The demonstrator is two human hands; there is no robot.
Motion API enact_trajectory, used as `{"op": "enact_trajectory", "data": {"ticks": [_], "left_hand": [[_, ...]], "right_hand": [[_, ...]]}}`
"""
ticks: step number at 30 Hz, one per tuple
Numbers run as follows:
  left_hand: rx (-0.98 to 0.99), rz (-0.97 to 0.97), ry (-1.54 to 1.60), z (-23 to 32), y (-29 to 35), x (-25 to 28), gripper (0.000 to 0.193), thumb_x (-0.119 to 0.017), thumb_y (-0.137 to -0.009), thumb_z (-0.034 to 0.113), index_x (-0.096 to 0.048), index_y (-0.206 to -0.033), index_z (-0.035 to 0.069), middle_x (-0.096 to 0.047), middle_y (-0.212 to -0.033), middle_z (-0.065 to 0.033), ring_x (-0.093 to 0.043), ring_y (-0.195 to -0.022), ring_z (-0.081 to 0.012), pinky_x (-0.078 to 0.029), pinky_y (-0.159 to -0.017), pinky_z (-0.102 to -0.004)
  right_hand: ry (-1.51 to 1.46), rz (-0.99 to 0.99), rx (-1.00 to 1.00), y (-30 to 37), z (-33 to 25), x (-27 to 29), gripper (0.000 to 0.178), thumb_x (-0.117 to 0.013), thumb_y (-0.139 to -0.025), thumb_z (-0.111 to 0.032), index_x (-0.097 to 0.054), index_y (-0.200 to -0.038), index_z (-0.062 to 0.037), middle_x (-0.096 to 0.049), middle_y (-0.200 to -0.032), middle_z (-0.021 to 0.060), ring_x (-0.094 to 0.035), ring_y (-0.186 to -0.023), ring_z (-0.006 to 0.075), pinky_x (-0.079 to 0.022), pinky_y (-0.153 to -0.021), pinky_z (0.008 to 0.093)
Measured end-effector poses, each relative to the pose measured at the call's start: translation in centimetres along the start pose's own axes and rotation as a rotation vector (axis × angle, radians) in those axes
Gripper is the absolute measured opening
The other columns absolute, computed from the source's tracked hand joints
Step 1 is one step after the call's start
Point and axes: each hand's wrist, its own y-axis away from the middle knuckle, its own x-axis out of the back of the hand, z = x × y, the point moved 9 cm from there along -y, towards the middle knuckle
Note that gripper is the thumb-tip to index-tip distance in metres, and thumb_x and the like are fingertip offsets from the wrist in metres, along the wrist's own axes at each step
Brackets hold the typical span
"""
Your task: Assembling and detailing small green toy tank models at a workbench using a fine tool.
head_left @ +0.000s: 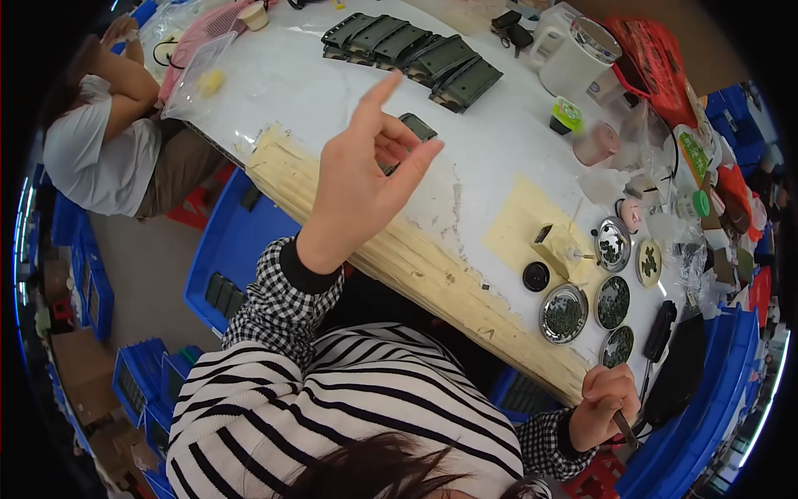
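My left hand [357,179] is raised over the table's near edge, open, with its index finger stretched out and thumb apart. Just beyond it a dark green rectangular plastic part [418,126] lies on the white table, partly hidden by the fingers. Farther back, several similar dark green parts [407,54] lie side by side in a slanting row. At the lower right my right hand [605,406] is closed around a thin metal tool [623,427]; its tip sticks out below the fingers, and its exact kind is unclear. Nearby stand round metal dishes [563,313] of small dark green pieces.
A yellow block [565,254] and a black round cap [536,276] sit by the dishes. A white mug [573,62] and a pink jar [597,144] stand at the back right. Left of the table are a blue bin [199,270] and a seated person [104,154].
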Motion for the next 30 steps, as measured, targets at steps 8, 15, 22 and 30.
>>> {"op": "enact_trajectory", "data": {"ticks": [8, 15, 22, 30], "left_hand": [[0.132, 0.268, 0.009, -3.4, -2.3, 5.5, 0.087, -0.069, -0.088, 0.016, -0.010, -0.143, -0.016, -0.062, -0.079, -0.0039, -0.054, -0.068, -0.0060, -0.044, -0.063, -0.0178], [0.193, 0.289, 0.048, -5.4, -3.0, 6.0, 0.090, -0.072, -0.085, 0.019, -0.011, -0.141, -0.018, -0.060, -0.074, -0.0031, -0.050, -0.061, -0.0040, -0.043, -0.055, -0.0170], [0.187, 0.280, 0.057, -5.8, -2.9, 5.9, 0.090, -0.072, -0.085, 0.019, -0.012, -0.141, -0.018, -0.059, -0.073, -0.0023, -0.049, -0.061, -0.0037, -0.042, -0.054, -0.0170], [0.160, 0.248, 0.080, -5.6, -2.6, 5.4, 0.088, -0.071, -0.086, 0.017, -0.012, -0.141, -0.018, -0.059, -0.073, -0.0033, -0.050, -0.061, -0.0044, -0.042, -0.055, -0.0171]], "right_hand": [[-0.014, 0.028, -0.037, 0.2, 0.9, 0.5, 0.051, -0.061, -0.091, -0.042, -0.054, -0.066, 0.0015, -0.045, -0.061, 0.0066, -0.041, -0.044, 0.0134, -0.029, -0.042, 0.0257], [-0.024, 0.025, -0.046, 0.2, 1.2, 0.7, 0.049, -0.063, -0.091, -0.040, -0.054, -0.066, 0.0017, -0.045, -0.061, 0.0069, -0.041, -0.044, 0.0138, -0.030, -0.043, 0.0263], [-0.024, 0.016, -0.054, 0.2, 1.2, 0.3, 0.048, -0.063, -0.091, -0.038, -0.054, -0.066, 0.0019, -0.045, -0.062, 0.0070, -0.042, -0.045, 0.0140, -0.031, -0.044, 0.0265], [-0.027, 0.003, -0.058, 0.4, 1.3, 0.3, 0.047, -0.062, -0.091, -0.037, -0.054, -0.066, 0.0019, -0.046, -0.063, 0.0071, -0.043, -0.046, 0.0141, -0.032, -0.045, 0.0263]]}}
